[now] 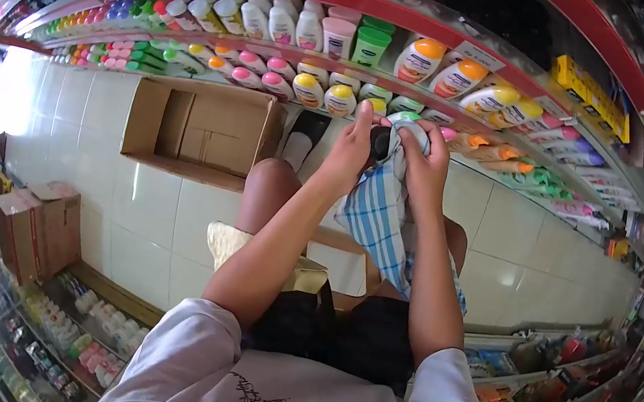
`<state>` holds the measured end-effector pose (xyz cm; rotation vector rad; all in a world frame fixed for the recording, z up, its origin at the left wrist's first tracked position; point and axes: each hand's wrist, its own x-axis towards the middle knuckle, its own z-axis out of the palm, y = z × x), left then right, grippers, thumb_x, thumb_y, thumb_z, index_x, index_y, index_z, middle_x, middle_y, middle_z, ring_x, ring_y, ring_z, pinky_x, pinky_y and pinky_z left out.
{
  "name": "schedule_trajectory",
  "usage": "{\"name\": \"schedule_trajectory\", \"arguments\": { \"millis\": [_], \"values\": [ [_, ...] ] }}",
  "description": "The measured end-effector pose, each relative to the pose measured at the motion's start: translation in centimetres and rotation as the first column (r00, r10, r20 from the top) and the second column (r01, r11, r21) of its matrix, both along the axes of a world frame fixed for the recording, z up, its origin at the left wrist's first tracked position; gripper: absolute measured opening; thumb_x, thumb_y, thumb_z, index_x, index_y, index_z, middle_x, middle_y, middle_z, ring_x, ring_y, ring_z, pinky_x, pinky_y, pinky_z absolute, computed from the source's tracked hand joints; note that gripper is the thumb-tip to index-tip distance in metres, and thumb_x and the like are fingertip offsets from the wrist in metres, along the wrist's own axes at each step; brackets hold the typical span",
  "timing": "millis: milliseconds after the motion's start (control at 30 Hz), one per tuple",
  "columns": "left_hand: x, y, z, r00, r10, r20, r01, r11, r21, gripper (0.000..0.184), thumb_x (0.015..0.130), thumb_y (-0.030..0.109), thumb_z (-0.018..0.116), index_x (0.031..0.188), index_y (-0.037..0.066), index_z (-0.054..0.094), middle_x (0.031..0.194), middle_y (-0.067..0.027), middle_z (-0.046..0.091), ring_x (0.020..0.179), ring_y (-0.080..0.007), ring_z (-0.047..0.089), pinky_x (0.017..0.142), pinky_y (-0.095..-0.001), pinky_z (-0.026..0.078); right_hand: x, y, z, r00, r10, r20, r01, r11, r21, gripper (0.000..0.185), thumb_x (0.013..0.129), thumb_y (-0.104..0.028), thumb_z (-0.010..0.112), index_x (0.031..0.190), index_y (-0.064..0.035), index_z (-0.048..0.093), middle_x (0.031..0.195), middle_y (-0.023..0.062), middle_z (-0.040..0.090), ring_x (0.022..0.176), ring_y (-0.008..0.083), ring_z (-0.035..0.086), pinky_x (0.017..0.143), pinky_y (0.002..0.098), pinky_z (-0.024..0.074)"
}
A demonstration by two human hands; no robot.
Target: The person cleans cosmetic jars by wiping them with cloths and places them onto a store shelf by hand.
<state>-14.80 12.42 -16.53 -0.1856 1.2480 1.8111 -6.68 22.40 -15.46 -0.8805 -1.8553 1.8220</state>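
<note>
In front of the lower shelf row, my left hand [347, 154] is closed with its thumb up, against a small dark, round-ended item [381, 142] whose kind I cannot make out. My right hand [428, 172] grips a blue-and-white checked cloth [379, 211] and presses a fold of it beside that item. The cloth hangs down between my forearms over my lap. Just beyond my fingers stand lotion bottles with yellow caps [340, 101] and a green-capped one [375, 95], partly hidden by my hands.
An open cardboard box [211, 173] lies on the tiled floor to my left, by the shelf. Upper shelves hold orange-capped bottles [420, 61] and yellow packs [590, 98]. Behind on the left is a taped carton [36, 232]; low stocked shelves [550, 370] stand behind on the right.
</note>
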Motion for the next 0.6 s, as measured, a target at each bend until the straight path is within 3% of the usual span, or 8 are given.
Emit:
{"name": "schedule_trajectory", "arguments": {
  "millis": [33,100,167,367,433,500,533,600],
  "values": [
    [0.0,0.5,-0.1,1.0,-0.02,0.001,0.02,1.0,0.006,0.057,0.095,0.057,0.034,0.096,0.006,0.059,0.087,-0.0029,0.061,0.08,-0.0089,0.055,0.066,-0.0262,0.045,0.4,0.3,-0.3,1.0,-0.02,0.001,0.02,1.0,0.006,0.026,0.08,-0.013,0.068,0.101,-0.0026,0.058,0.092,0.0039,0.061,0.087,0.0143,0.055,0.081,0.0273,0.044],
    [0.0,1.6,0.3,0.973,0.15,0.175,-0.16,0.986,0.045,0.059,0.093,0.059,0.033,0.103,0.006,0.057,0.087,-0.005,0.062,0.081,-0.0121,0.058,0.067,-0.0273,0.046,1.1,1.2,-1.1,0.971,0.23,-0.063,-0.199,0.927,0.318,0.039,0.072,-0.008,0.072,0.107,-0.0032,0.056,0.105,0.0063,0.058,0.097,0.0176,0.053,0.091,0.0303,0.0403],
    [-0.2,2.3,1.8,0.951,0.151,0.271,-0.148,0.989,-0.03,0.063,0.092,0.062,0.032,0.105,0.005,0.055,0.09,-0.0066,0.062,0.082,-0.0158,0.06,0.068,-0.0297,0.046,0.9,-0.1,0.8,0.969,0.244,-0.024,-0.197,0.832,0.518,0.063,0.061,-0.006,0.077,0.119,-0.0044,0.051,0.112,0.0127,0.052,0.106,0.0274,0.052,0.093,0.0337,0.0405],
    [1.2,4.0,1.0,0.994,0.013,0.104,-0.006,0.998,-0.069,0.061,0.092,0.062,0.032,0.1,0.005,0.054,0.09,-0.0046,0.059,0.087,-0.0133,0.051,0.082,-0.025,0.037,1.6,2.0,-1.2,0.997,0.079,0.025,-0.082,0.983,0.162,0.041,0.071,0.006,0.062,0.111,-0.0038,0.056,0.108,0.0072,0.058,0.101,0.015,0.054,0.088,0.027,0.0424],
    [1.2,3.7,0.4,0.997,0.029,0.071,-0.029,1.0,-0.007,0.056,0.094,0.059,0.034,0.099,0.007,0.054,0.086,-0.0035,0.058,0.083,-0.0124,0.05,0.077,-0.0251,0.038,1.4,1.8,-0.4,0.997,0.079,-0.01,-0.076,0.978,0.193,0.038,0.074,0.008,0.055,0.11,-0.0034,0.058,0.103,0.0056,0.061,0.099,0.0132,0.055,0.088,0.0263,0.0421],
    [1.3,2.7,0.4,0.978,0.068,-0.196,-0.024,0.975,0.219,0.051,0.095,0.055,0.036,0.099,0.008,0.054,0.085,-0.0022,0.056,0.08,-0.0099,0.048,0.075,-0.024,0.038,1.4,1.8,-0.3,0.991,0.132,-0.03,-0.126,0.98,0.151,0.043,0.074,0.011,0.049,0.114,-0.0043,0.058,0.105,0.0059,0.061,0.099,0.0134,0.055,0.089,0.026,0.0416],
    [0.6,2.7,1.4,0.993,0.008,0.116,-0.038,0.964,0.262,0.043,0.096,0.049,0.041,0.098,0.008,0.054,0.086,-0.0006,0.055,0.079,-0.0076,0.046,0.074,-0.0225,0.038,1.3,1.7,-0.5,0.989,0.14,-0.053,-0.129,0.976,0.174,0.048,0.074,0.012,0.044,0.116,-0.0047,0.058,0.107,0.0064,0.06,0.101,0.014,0.055,0.091,0.0258,0.0408],
    [0.3,2.4,1.1,0.999,-0.038,0.018,0.032,0.968,0.25,0.04,0.095,0.047,0.044,0.1,0.008,0.054,0.087,-0.0001,0.055,0.08,-0.0074,0.046,0.074,-0.0225,0.038,1.2,1.2,-0.4,0.992,0.116,-0.057,-0.104,0.978,0.183,0.048,0.074,0.012,0.045,0.116,-0.0045,0.058,0.107,0.0068,0.06,0.102,0.0145,0.055,0.092,0.0259,0.0404]
  ]
}}
